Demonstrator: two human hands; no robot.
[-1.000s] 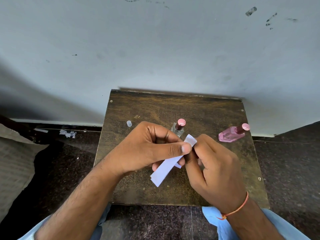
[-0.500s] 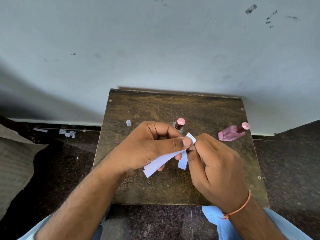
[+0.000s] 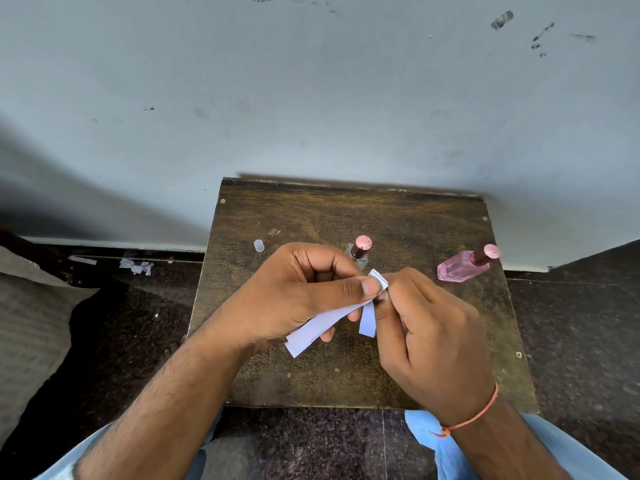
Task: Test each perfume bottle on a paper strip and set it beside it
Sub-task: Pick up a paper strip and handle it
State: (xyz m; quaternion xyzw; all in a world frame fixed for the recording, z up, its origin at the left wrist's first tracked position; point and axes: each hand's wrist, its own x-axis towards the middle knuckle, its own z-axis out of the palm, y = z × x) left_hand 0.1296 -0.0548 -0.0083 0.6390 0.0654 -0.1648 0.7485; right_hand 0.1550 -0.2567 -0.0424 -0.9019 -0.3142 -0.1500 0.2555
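Against a scuffed pale wall [image 3: 311, 98], a small dark wooden table [image 3: 433, 368] stands on a speckled dark floor [image 3: 588, 341], and above its middle a person pinches white paper between both hands. The left hand [image 3: 294, 299] grips one paper strip [image 3: 315, 329] between thumb and curled fingers, the strip slanting down toward the near left; the right hand [image 3: 433, 341] pinches the top of a shorter strip [image 3: 367, 322], which hangs down just beside the first, the two meeting at a folded white tip between the thumbs. Behind the hands, a clear perfume bottle [image 3: 358, 254] with a pink-topped cap stands upright near the table's centre, its base partly hidden by the left hand. A pink perfume bottle [image 3: 460, 266] lies tilted near the table's right edge, well apart from the strips. A small clear cap [image 3: 258, 245] sits on the table to the left. An orange thread band [image 3: 479, 414] circles the right wrist, and paper scraps [image 3: 136, 265] lie on the floor by the wall
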